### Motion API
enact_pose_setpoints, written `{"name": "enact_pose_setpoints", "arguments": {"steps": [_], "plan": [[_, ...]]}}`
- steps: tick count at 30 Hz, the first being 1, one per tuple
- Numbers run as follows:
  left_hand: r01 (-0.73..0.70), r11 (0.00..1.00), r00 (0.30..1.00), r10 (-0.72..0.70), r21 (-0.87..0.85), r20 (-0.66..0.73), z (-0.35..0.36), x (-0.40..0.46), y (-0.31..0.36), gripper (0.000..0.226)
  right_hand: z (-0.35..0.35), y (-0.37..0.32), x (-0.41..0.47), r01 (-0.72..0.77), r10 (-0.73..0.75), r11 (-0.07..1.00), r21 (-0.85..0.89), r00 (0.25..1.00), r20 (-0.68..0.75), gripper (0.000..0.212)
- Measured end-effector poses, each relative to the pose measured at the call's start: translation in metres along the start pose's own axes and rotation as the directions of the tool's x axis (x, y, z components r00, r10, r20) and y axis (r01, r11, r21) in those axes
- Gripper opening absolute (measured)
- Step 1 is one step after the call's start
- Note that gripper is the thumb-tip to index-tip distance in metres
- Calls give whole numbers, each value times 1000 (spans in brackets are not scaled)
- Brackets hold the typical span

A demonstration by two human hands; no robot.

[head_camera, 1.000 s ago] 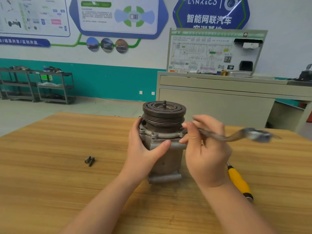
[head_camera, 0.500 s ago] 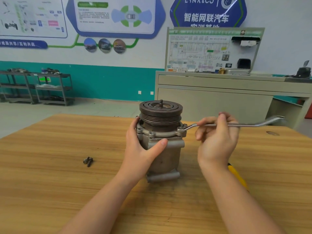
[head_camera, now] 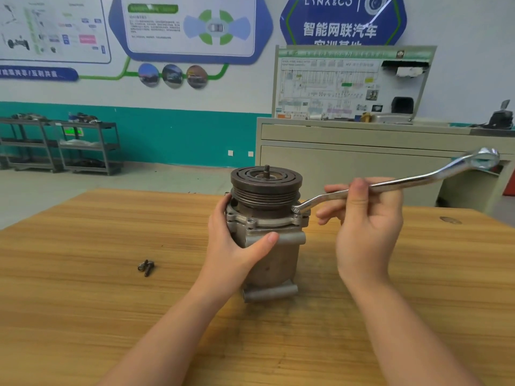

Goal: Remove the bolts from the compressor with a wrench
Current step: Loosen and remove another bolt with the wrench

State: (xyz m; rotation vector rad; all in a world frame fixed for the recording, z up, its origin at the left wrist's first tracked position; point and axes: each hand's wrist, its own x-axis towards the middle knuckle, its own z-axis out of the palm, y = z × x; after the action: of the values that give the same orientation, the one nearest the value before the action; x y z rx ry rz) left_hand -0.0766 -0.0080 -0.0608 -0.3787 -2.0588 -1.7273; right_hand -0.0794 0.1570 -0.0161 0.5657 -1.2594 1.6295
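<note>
Swung slightly since half a second ago, the wrench [head_camera: 395, 183] now angles up to the right, its far ring end raised higher against the grey cabinet [head_camera: 348, 160], while a second ago it was off the bolt and blurred in motion. Its near ring end sits over a bolt [head_camera: 297, 214] on the right edge of the flange of the compressor [head_camera: 267, 218]. The right hand [head_camera: 365, 218] grips the wrench shaft near its middle, thumb on top and fingers curled under it. The left hand [head_camera: 237, 243] wraps the compressor's left side, thumb pressed across the front of the body, fingers hidden behind. The compressor stands upright on the wooden counter [head_camera: 111, 302], pulley end up. Two loose bolts [head_camera: 146, 267] lie touching each other on the counter, well left of the compressor.
</note>
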Motion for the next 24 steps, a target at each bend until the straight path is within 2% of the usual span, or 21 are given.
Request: {"name": "enact_pose_setpoints", "arguments": {"steps": [4,7,18,24], "plan": [[-5,1000,1000,5,9,0,-1,0,0,110,-3,2,-7,287,-265,951,-117,948,175,11],[-21,999,1000,21,25,-14,-1,0,1,110,-7,6,-9,398,-346,897,-193,904,252,15],[-31,998,999,32,60,-7,-2,2,-3,97,-8,6,-9,437,-372,872,-222,885,279,20],[-36,999,999,36,19,12,-2,2,-5,102,0,0,-20,560,-455,771,-302,817,354,17]]}}
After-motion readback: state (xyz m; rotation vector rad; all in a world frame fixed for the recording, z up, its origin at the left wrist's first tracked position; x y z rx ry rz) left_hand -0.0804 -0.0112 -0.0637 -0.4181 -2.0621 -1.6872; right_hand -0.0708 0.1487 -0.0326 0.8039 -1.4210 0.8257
